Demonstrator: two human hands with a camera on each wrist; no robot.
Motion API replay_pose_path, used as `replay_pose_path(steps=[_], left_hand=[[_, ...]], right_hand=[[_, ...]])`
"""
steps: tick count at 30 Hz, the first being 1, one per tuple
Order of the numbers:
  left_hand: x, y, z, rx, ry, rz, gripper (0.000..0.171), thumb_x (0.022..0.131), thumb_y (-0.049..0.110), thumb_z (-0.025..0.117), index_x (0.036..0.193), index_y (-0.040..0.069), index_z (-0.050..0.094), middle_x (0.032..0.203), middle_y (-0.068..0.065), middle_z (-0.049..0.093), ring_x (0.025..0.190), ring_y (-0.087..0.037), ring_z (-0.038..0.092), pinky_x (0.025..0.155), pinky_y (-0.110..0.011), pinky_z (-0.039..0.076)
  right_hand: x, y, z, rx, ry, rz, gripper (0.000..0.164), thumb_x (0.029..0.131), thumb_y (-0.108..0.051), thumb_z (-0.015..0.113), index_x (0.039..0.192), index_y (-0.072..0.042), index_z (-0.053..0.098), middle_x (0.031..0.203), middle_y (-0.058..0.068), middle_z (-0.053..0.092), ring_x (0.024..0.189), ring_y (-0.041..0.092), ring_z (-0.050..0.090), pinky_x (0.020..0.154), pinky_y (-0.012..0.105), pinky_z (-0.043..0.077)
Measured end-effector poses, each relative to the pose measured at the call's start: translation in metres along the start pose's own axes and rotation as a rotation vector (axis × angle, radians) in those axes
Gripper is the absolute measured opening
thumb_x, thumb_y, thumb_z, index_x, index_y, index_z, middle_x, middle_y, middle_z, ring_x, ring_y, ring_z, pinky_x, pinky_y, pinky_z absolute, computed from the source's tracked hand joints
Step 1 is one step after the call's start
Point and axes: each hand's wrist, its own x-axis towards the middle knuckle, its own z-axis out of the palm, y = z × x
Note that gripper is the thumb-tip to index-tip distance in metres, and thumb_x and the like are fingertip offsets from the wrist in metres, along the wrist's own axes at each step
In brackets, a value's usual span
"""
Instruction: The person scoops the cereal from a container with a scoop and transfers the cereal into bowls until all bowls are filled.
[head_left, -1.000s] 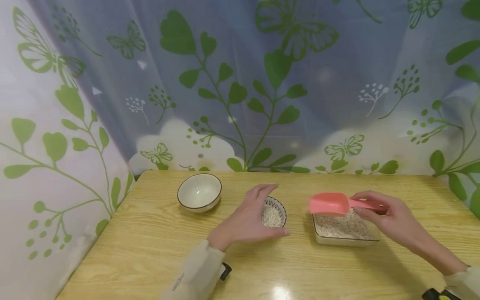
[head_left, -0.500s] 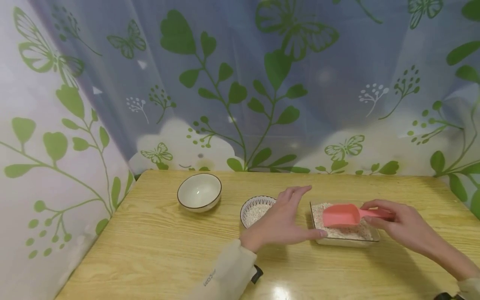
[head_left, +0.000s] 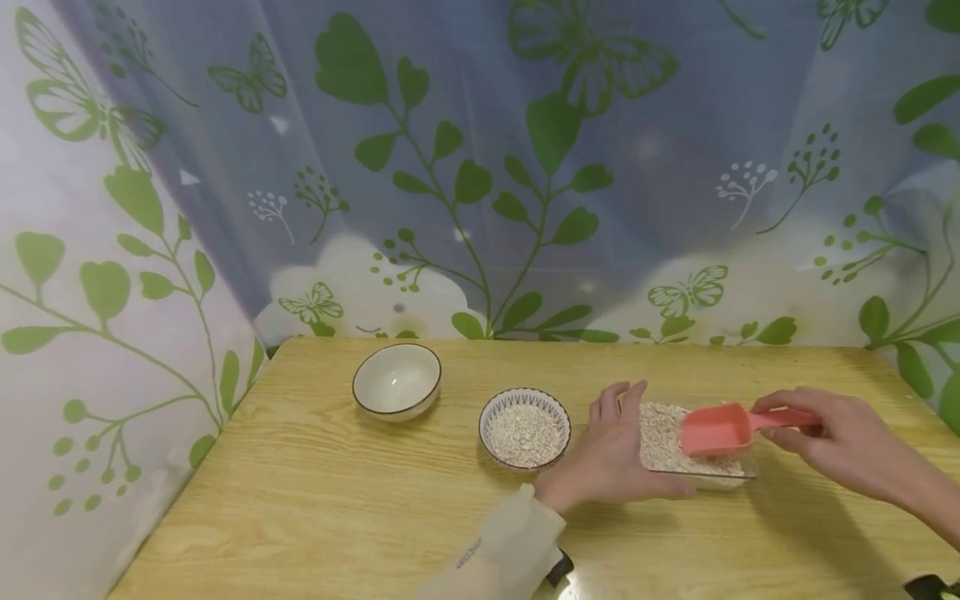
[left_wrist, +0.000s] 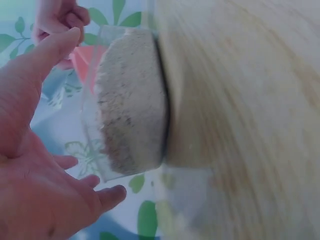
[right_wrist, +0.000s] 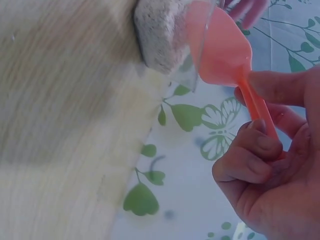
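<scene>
So, pink scoop [head_left: 716, 430] is gripped in the right hand [head_left: 851, 442]; left hand [head_left: 609, 457] is held spread wide beside the clear box [head_left: 723, 482], toward the tabletop [head_left: 300, 500] right edge.

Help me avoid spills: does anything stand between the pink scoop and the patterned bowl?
Yes: in the head view, the left hand, fingers extended beside the clear container, lies between the pink scoop and the patterned bowl.
</scene>
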Motion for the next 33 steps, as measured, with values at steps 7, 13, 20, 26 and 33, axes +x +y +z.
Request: replay_pose_path(steps=[7,13,20,26,33], left_hand=[[0.009,-0.001,0.01,0.028,-0.004,-0.086,0.132,0.071,0.068,0.083,0.165,0.023,0.002,0.168,-0.008,0.015,0.154,-0.026,0.026,0.117,-0.04,0.043],[0.013,-0.005,0.013,0.012,-0.014,-0.157,0.137,0.067,0.069,0.085,0.165,0.023,0.002,0.166,-0.008,0.024,0.153,-0.025,0.029,0.117,-0.041,0.043],[0.014,-0.007,0.014,-0.014,-0.072,-0.206,0.139,0.067,0.07,0.085,0.165,0.029,-0.004,0.167,-0.007,0.027,0.154,-0.026,0.028,0.119,-0.049,0.041],[0.015,-0.009,0.014,-0.041,-0.087,-0.22,0.136,0.068,0.07,0.085,0.164,0.033,-0.004,0.165,-0.006,0.031,0.153,-0.025,0.031,0.114,-0.049,0.045],[0.015,-0.009,0.014,-0.068,-0.091,-0.227,0.134,0.066,0.069,0.086,0.163,0.036,-0.001,0.164,-0.006,0.033,0.152,-0.023,0.032,0.113,-0.049,0.047]], right_hand=[[0.002,-0.001,-0.009,-0.102,0.03,-0.07,0.024,0.088,-0.014,0.077,0.112,-0.008,0.074,0.1,0.012,0.074,0.076,0.019,0.068,0.059,0.025,0.048],[0.007,-0.006,-0.016,-0.209,0.008,-0.105,0.021,0.088,-0.015,0.076,0.109,-0.01,0.074,0.095,0.006,0.07,0.074,0.013,0.057,0.06,0.029,0.044],[0.014,-0.015,-0.026,-0.298,0.0,-0.164,0.017,0.088,-0.017,0.076,0.103,-0.011,0.075,0.089,0.003,0.068,0.07,0.014,0.058,0.057,0.029,0.043],[0.023,-0.023,-0.027,-0.337,-0.03,-0.206,0.017,0.084,-0.019,0.078,0.1,-0.016,0.076,0.084,-0.005,0.064,0.067,0.011,0.056,0.057,0.029,0.041],[0.028,-0.016,-0.01,-0.211,-0.059,-0.193,0.015,0.084,-0.015,0.077,0.098,-0.019,0.074,0.094,-0.001,0.072,0.077,0.017,0.066,0.061,0.031,0.048]])
